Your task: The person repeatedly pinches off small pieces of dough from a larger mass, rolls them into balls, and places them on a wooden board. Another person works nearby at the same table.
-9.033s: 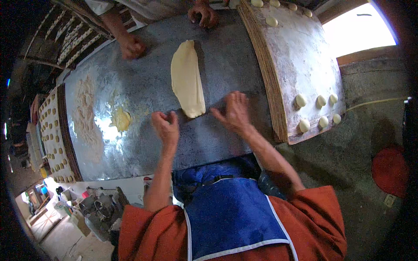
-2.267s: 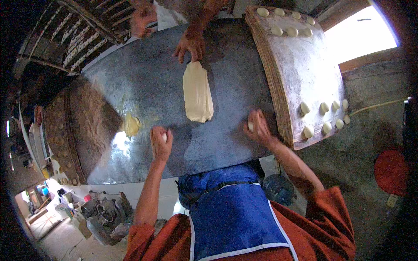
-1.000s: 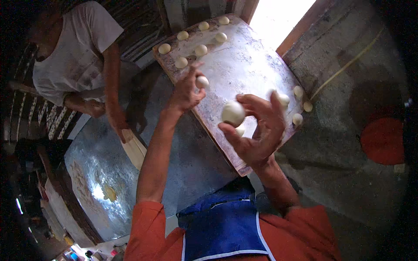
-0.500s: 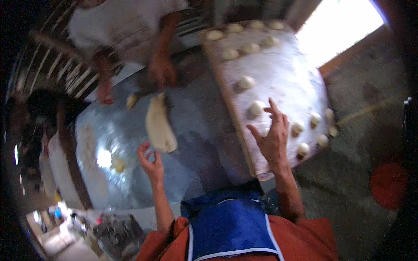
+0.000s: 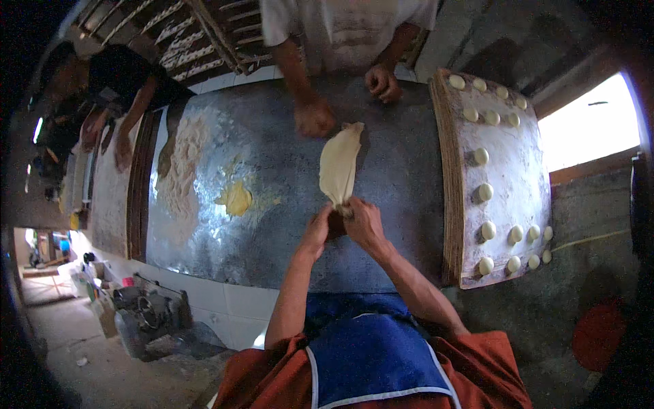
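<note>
A long pale piece of dough (image 5: 338, 162) lies on the dark worktable (image 5: 402, 170), its far end pointing at the co-worker opposite. Its near end is gathered between my two hands. My left hand (image 5: 317, 230) grips it from the left with closed fingers. From the other side my right hand (image 5: 364, 221) pinches the same end, fingers curled over it. Several round dough balls (image 5: 488, 230) sit on a floured board (image 5: 511, 184) to the right of my arms.
Opposite me a co-worker's hands (image 5: 315, 117) are over the table's far side. Left of the dough lie a yellow lump (image 5: 236, 198) and spread flour (image 5: 185, 157). Another person (image 5: 126, 82) works at far left, by more boards (image 5: 116, 198). Jugs (image 5: 129, 330) stand on the floor.
My right hand has left the dough balls and joined the left at the dough's near end; both now grip it. The view has swung, bringing the dough to the middle.
</note>
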`<action>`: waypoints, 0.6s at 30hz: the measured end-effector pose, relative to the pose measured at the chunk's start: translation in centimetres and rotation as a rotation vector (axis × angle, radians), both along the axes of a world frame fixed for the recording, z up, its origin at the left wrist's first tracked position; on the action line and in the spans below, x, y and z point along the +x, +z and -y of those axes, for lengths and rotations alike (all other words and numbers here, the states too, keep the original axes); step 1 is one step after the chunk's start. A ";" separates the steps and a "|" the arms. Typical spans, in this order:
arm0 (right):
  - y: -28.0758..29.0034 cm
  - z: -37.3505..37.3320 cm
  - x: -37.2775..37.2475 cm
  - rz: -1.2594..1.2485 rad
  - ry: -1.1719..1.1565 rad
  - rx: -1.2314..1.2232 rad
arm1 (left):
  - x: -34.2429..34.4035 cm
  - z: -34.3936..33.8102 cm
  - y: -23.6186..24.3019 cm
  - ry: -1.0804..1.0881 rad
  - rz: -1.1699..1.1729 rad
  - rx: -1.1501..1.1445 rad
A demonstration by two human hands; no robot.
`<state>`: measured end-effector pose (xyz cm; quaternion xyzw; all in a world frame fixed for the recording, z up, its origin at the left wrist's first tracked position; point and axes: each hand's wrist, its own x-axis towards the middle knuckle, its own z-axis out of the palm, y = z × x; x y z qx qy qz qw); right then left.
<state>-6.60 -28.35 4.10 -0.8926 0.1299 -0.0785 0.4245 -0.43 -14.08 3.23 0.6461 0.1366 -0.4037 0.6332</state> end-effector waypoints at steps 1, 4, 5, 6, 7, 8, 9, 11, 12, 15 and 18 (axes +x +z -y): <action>3.3 -1.3 -2.1 0.055 0.021 0.094 | 0.2 0.5 0.5 -0.031 -0.069 -0.139; 7.1 -0.9 -5.3 -0.072 -0.177 0.388 | -0.4 -0.5 -0.2 -0.096 -0.119 -0.351; 7.6 -0.5 -5.6 -0.168 -0.297 0.485 | -1.0 -1.0 -0.6 -0.118 -0.117 -0.385; 5.6 0.0 -5.3 -0.251 -0.201 0.663 | -1.8 -0.8 -0.1 -0.144 -0.141 -0.418; 1.8 1.2 -4.4 -0.332 -0.108 0.840 | -2.6 -0.6 1.1 -0.173 -0.168 -0.454; -0.4 1.9 -3.3 -0.414 0.001 1.032 | -3.1 -1.0 2.4 -0.192 -0.190 -0.473; 0.8 0.5 -1.8 -0.487 -0.059 1.193 | -2.8 -2.1 3.4 -0.335 -0.124 -0.465; 1.4 -1.4 -1.1 -0.448 -0.235 1.409 | -1.3 -4.7 5.3 -0.595 -0.235 -0.224; 0.6 -1.8 -1.4 -0.338 -0.315 1.471 | -1.2 -4.4 4.4 -0.508 -0.261 -0.268; 2.0 -2.7 -2.7 -0.284 -0.148 0.876 | 0.1 -1.7 4.0 -0.140 -0.434 -0.498; 2.1 -3.1 -5.7 -0.235 -0.062 -0.134 | 1.1 3.5 -0.6 0.116 -0.842 -0.969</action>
